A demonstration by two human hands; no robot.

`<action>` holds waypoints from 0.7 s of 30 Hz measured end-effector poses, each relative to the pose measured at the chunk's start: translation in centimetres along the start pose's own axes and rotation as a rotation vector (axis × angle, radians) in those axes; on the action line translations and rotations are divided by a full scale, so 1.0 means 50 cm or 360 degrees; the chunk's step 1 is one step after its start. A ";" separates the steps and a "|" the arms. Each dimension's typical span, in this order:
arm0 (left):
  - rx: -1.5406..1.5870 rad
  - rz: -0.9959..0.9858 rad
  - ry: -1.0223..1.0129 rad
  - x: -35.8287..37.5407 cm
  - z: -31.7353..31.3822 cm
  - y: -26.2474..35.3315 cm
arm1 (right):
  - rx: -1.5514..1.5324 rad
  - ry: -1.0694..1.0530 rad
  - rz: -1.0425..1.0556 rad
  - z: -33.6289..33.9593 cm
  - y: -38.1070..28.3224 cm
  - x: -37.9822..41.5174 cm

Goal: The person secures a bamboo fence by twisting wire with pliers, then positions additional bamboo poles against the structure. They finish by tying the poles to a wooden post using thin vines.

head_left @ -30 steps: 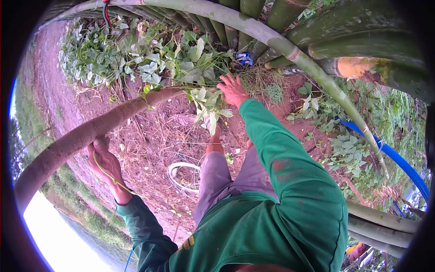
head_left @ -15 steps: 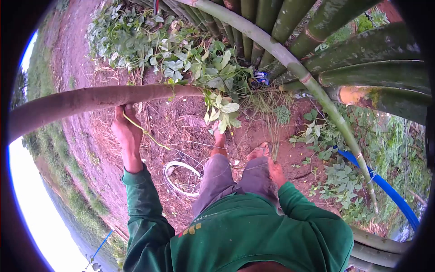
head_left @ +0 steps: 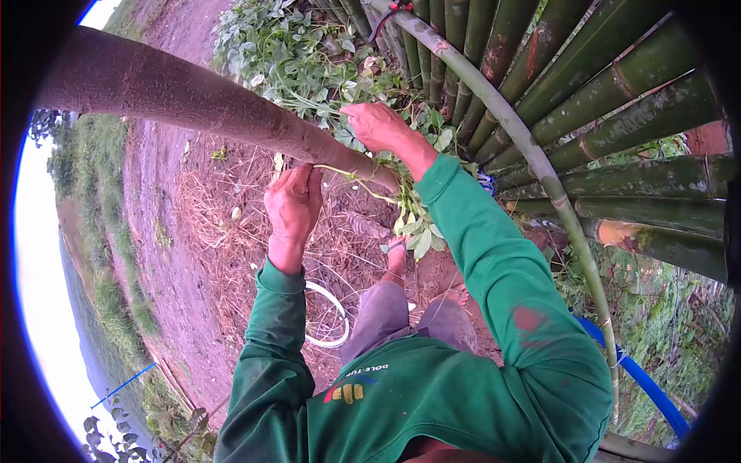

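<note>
My left hand [head_left: 293, 202] is closed on the end of a thin green vine [head_left: 351, 176], just below a brown tree trunk [head_left: 208, 96]. The vine runs right along the trunk to a leafy clump [head_left: 417, 228] near the trunk's base. On the far side of the trunk, my right hand [head_left: 378, 127] is closed with its fingertips pointing left. Long pale green strands [head_left: 305, 103] stretch from its fingertips toward the trunk; they look like grass blades. Its exact grip on them is hard to see.
A white coil [head_left: 340, 336] lies on the ground by my knees. Thick green bamboo stems [head_left: 602, 116] lean at the right, with a thin curved bamboo pole [head_left: 532, 147] before them. A blue pipe [head_left: 656, 393] runs lower right. Broad-leaved plants [head_left: 255, 46] grow beyond the trunk.
My right hand has risen from beside my foot to the far side of the trunk, with pale strands at its fingers. My left hand has moved right, still holding the vine; the view has shifted.
</note>
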State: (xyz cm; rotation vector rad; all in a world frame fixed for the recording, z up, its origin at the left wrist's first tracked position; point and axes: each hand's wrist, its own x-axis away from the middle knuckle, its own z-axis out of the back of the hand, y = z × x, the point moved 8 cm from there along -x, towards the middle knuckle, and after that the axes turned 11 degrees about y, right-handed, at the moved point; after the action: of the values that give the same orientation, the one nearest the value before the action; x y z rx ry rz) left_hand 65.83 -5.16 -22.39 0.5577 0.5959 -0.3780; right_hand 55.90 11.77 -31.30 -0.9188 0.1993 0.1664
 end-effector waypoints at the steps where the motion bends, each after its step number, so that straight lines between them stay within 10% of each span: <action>1: 0.0012 0.0008 -0.0027 0.002 0.000 -0.005 | 0.0005 0.0061 -0.0025 0.004 0.023 -0.019; 7: 0.0136 -0.0056 -0.0076 -0.010 0.000 -0.009 | 0.0049 0.1657 -0.0941 0.112 0.330 0.158; 10: 0.0234 0.0054 -0.0155 -0.013 -0.004 -0.017 | 0.0019 0.0589 -0.1289 -0.057 0.363 0.209; 14: 0.0428 0.0493 -0.0387 0.019 -0.039 -0.088 | -0.0034 -0.0407 -0.0200 -0.187 0.173 0.115; 21: -0.0215 -0.0447 -0.0258 -0.061 -0.010 -0.039 | -0.0310 -0.0626 0.0449 -0.081 -0.059 0.020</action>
State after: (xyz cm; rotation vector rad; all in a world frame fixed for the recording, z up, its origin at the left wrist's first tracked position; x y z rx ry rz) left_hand 62.33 -5.88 -21.60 0.3100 0.5391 -0.6371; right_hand 57.14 6.83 -31.68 -1.0287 -0.0555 0.6304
